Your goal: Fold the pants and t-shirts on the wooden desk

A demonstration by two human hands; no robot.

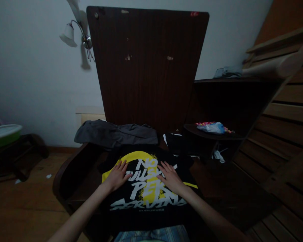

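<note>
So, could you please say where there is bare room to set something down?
The dark wooden seat shows a bare strip between the black shirt and the curved armrest; right of the shirt also looks bare, though dim. Behind the shirt it is crowded with grey cloth; the left hand and right hand rest on the shirt.

The black shirt point(148, 184) bears large white lettering: "NO" on top, a partly covered line showing "ULLS", then what looks like "PER", and below it "SERVING". The small print point(151, 210) beneath is too blurred to read.
</note>
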